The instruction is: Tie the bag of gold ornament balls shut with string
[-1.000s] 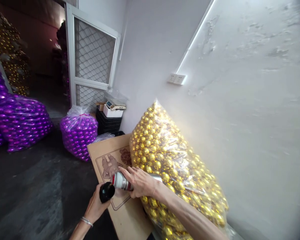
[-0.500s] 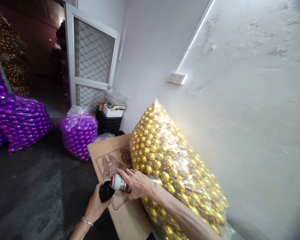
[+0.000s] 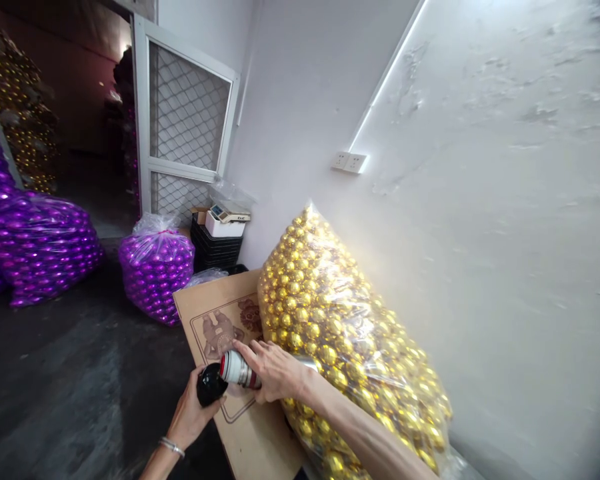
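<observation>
My right hand (image 3: 275, 370) grips a silver spray can (image 3: 240, 369) with a red band, held sideways over a brown cardboard box (image 3: 230, 373). My left hand (image 3: 190, 413), with a bracelet on the wrist, holds the can's black cap (image 3: 211, 385) right at the can's end. A big clear bag of gold balls (image 3: 340, 340) lies on the box against the white wall, just behind my right hand.
A clear bag of purple balls (image 3: 156, 263) stands on the dark floor beyond the box. More purple bags (image 3: 40, 247) lie at the left. Black crates (image 3: 215, 247) with a scale (image 3: 226, 220) sit by the mesh door (image 3: 185, 127). A wall socket (image 3: 349, 162) is above.
The can and both hands have drifted slightly left and down; the cap stays at the can's end. The view has shifted a little.
</observation>
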The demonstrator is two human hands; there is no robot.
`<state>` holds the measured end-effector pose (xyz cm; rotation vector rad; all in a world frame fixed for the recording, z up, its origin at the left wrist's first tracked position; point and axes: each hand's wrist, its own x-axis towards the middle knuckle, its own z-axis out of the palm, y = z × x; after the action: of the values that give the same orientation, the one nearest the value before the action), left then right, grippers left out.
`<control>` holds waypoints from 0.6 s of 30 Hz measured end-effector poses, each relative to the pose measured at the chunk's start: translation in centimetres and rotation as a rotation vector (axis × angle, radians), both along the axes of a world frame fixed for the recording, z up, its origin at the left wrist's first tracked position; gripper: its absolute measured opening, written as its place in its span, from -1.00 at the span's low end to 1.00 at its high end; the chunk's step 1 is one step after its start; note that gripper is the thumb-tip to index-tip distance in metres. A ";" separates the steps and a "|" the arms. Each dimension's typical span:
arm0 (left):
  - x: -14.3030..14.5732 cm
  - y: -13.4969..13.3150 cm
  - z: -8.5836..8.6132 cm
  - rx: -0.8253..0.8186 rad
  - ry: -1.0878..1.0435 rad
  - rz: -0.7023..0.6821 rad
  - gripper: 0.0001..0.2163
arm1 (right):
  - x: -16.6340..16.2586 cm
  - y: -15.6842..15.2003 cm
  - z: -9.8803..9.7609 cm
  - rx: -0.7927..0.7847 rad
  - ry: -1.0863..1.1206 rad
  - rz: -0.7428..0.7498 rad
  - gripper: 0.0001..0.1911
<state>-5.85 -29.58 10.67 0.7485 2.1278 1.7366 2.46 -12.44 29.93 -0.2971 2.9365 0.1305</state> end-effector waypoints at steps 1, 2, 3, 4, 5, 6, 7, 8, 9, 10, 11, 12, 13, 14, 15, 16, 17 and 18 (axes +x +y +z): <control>0.0 0.0 0.1 0.004 0.001 0.000 -0.39 | 0.0 0.0 0.0 -0.002 0.002 -0.002 -0.02; 0.0 0.1 0.1 0.007 0.001 0.001 -0.39 | 0.0 -0.1 0.1 -0.004 0.002 -0.004 -0.02; 0.0 0.1 0.2 0.009 0.002 0.002 -0.39 | 0.1 -0.1 0.1 -0.004 0.001 -0.006 -0.01; 0.0 0.1 0.2 0.009 0.002 0.002 -0.39 | 0.1 -0.2 0.1 -0.003 -0.002 -0.008 -0.01; 0.0 0.0 0.3 0.009 0.005 -0.001 -0.39 | 0.1 -0.2 0.1 0.000 -0.005 -0.011 0.00; 0.0 0.0 0.3 0.008 0.008 -0.006 -0.39 | 0.2 -0.3 0.1 0.002 -0.010 -0.014 0.00; 0.0 0.0 0.3 0.008 0.010 -0.012 -0.39 | 0.2 -0.3 0.1 0.002 -0.014 -0.017 0.01; 0.1 -0.1 0.4 0.011 0.012 -0.019 -0.38 | 0.2 -0.4 0.1 0.002 -0.017 -0.019 0.01; 0.1 -0.1 0.4 0.016 0.014 -0.025 -0.39 | 0.3 -0.4 0.1 0.001 -0.020 -0.022 0.02; 0.1 -0.2 0.3 0.021 0.015 -0.027 -0.39 | 0.3 -0.5 0.2 -0.001 -0.022 -0.023 0.03; 0.1 -0.2 0.3 0.026 0.015 -0.027 -0.39 | 0.3 -0.6 0.2 -0.002 -0.025 -0.025 0.05; 0.1 -0.2 0.2 0.028 0.013 -0.022 -0.39 | 0.3 -0.6 0.2 -0.003 -0.029 -0.026 0.06; 0.1 -0.2 0.2 0.028 0.011 -0.017 -0.39 | 0.3 -0.7 0.2 -0.004 -0.035 -0.028 0.08; 0.1 -0.2 0.1 0.028 0.009 -0.012 -0.38 | 0.3 -0.8 0.2 -0.005 -0.042 -0.029 0.09; 0.1 -0.2 0.1 0.028 0.006 -0.010 -0.38 | 0.2 -0.9 0.2 -0.004 -0.049 -0.031 0.09; 0.1 -0.2 0.0 0.030 0.004 -0.009 -0.38 | 0.2 -0.9 0.2 -0.004 -0.054 -0.035 0.10; 0.1 -0.2 0.0 0.032 0.001 -0.009 -0.38 | 0.2 -0.9 0.2 -0.004 -0.058 -0.040 0.10; 0.1 -0.3 0.0 0.034 0.000 -0.010 -0.38 | 0.1 -1.0 0.2 -0.004 -0.061 -0.044 0.11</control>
<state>-5.70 -29.85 10.65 0.7665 2.0959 1.7719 2.59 -13.41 30.14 -0.2321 2.8808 0.1079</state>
